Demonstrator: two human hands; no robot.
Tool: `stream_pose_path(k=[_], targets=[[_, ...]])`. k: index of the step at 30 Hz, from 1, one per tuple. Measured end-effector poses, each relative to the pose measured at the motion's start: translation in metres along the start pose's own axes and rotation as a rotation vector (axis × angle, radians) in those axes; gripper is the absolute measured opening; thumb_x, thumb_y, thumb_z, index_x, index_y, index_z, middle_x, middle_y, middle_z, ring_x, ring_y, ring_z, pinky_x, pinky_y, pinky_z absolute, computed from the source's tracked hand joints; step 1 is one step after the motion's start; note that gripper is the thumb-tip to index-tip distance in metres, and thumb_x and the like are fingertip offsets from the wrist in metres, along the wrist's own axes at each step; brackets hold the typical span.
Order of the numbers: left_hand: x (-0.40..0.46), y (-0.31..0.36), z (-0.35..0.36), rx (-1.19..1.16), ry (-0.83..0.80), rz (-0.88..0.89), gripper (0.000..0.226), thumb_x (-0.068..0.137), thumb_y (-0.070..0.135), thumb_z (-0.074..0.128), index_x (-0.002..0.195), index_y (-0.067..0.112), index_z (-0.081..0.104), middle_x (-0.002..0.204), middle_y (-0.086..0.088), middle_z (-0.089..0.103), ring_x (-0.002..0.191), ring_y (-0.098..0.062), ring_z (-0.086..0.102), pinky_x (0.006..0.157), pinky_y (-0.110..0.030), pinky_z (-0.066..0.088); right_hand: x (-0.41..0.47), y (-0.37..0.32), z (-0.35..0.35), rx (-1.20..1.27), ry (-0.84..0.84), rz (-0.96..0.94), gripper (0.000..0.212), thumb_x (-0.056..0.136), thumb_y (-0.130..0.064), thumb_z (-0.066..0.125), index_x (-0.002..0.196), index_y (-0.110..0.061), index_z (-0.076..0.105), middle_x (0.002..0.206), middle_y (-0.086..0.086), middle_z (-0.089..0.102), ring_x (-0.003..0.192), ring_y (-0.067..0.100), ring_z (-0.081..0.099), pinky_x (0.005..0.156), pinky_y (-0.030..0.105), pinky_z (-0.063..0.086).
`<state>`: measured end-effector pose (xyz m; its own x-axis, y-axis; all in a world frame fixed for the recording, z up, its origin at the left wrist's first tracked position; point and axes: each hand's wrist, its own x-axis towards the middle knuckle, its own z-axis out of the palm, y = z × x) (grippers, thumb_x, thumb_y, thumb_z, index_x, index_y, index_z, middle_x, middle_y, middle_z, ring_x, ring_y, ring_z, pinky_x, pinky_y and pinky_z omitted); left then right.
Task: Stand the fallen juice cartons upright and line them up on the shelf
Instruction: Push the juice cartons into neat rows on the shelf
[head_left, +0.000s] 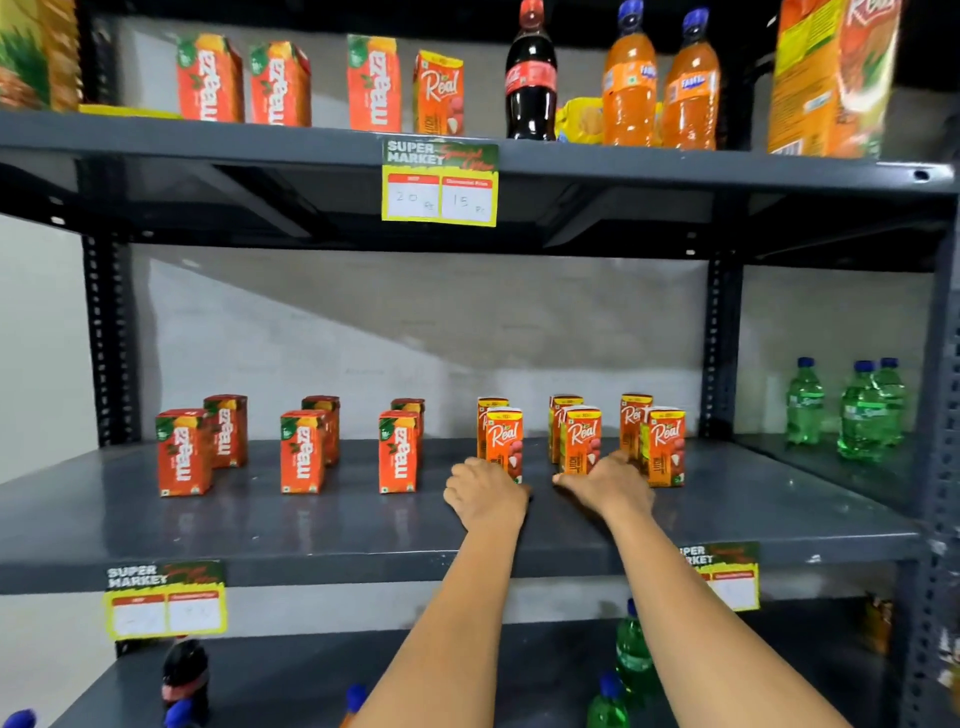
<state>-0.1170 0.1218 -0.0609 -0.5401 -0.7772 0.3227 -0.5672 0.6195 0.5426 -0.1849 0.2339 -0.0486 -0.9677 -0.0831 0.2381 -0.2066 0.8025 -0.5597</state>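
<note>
On the grey middle shelf (311, 525) all juice cartons stand upright in pairs, front and back. Red Maaza cartons (183, 452) (303, 451) (397, 451) fill the left half. Orange Real cartons (505, 439) (583, 436) (666, 446) fill the right half. My left hand (485, 493) rests on the shelf with fingers curled against the base of the leftmost front Real carton. My right hand (608, 483) covers the base of the middle front Real carton, thumb at its left corner and fingers round its right side.
The upper shelf holds Maaza and Real cartons (439, 93), a cola bottle (531, 73), orange soda bottles (660, 83) and a large carton (831, 78). Green bottles (852, 410) stand in the right bay. More bottles (631, 649) stand below. Price tags (439, 182) hang on the shelf edges.
</note>
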Motion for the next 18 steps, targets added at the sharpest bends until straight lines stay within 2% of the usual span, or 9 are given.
stream_pose_path(k=[2, 5, 13, 18], targets=[[0.0039, 0.0023, 0.0022, -0.001, 0.002, -0.006, 0.082, 0.073, 0.057, 0.071, 0.127, 0.002, 0.044, 0.126, -0.014, 0.052, 0.117, -0.029, 0.051, 0.097, -0.037, 0.041, 0.0030, -0.0010, 0.0021, -0.102, 0.007, -0.035, 0.086, 0.071, -0.067, 0.062, 0.131, -0.007, 0.049, 0.133, 0.015, 0.055, 0.121, 0.034, 0.051, 0.097, 0.040, 0.042], [0.0079, 0.0025, 0.0042, 0.002, 0.009, -0.005, 0.080, 0.072, 0.057, 0.071, 0.126, 0.003, 0.047, 0.124, -0.013, 0.055, 0.115, -0.028, 0.054, 0.095, -0.036, 0.043, 0.0049, -0.0011, 0.0044, -0.133, 0.015, -0.039, 0.076, 0.074, -0.063, 0.060, 0.127, -0.009, 0.054, 0.131, 0.015, 0.056, 0.119, 0.033, 0.052, 0.095, 0.038, 0.043], [0.0045, 0.0057, 0.0044, 0.047, 0.039, 0.058, 0.062, 0.080, 0.046, 0.068, 0.121, 0.003, 0.052, 0.120, -0.014, 0.058, 0.110, -0.027, 0.057, 0.091, -0.035, 0.046, 0.0064, 0.0002, 0.0069, -0.132, 0.048, -0.051, 0.068, 0.078, -0.058, 0.060, 0.125, -0.009, 0.053, 0.127, 0.013, 0.060, 0.115, 0.031, 0.056, 0.094, 0.039, 0.046], [0.0057, 0.0034, 0.0042, 0.071, 0.086, 0.037, 0.050, 0.083, 0.041, 0.067, 0.115, 0.005, 0.058, 0.115, -0.013, 0.061, 0.105, -0.026, 0.060, 0.088, -0.034, 0.049, 0.0083, -0.0010, 0.0093, -0.136, 0.051, -0.082, 0.065, 0.079, -0.056, 0.061, 0.124, -0.010, 0.052, 0.126, 0.011, 0.060, 0.116, 0.031, 0.055, 0.094, 0.040, 0.044]])
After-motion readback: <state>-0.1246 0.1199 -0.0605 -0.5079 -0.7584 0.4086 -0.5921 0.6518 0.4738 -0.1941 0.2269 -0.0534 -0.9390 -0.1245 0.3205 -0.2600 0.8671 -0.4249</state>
